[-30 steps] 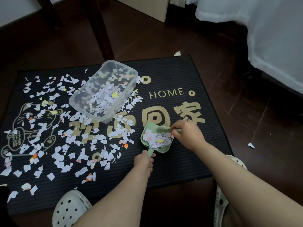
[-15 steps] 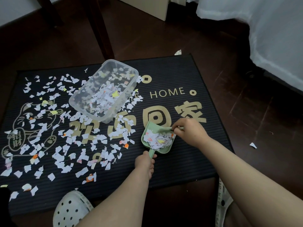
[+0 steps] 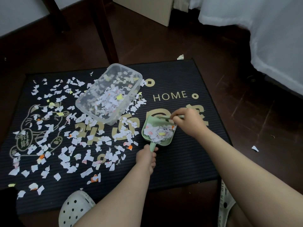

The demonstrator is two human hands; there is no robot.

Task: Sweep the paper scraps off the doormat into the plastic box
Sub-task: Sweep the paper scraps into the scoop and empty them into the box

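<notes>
A black doormat (image 3: 188,161) with gold "HOME" lettering lies on the dark floor. Paper scraps (image 3: 65,145) cover its left half. A clear plastic box (image 3: 91,97) partly filled with scraps sits tilted near the mat's far middle. My left hand (image 3: 146,155) grips the handle of a small green dustpan (image 3: 148,128) that holds a heap of scraps. My right hand (image 3: 188,122) pinches a thin green brush (image 3: 165,117) at the pan's far right edge; most of the brush is hidden by my fingers.
Dark chair legs (image 3: 105,30) stand behind the mat, with a beige cardboard panel (image 3: 147,10) further back. White cloth (image 3: 262,38) hangs at the right. Single scraps (image 3: 255,148) lie on the bare floor. White perforated clogs (image 3: 73,208) are at the mat's near edge.
My right hand has shifted slightly away along the dustpan's far edge with the brush. The left hand and dustpan stay in place.
</notes>
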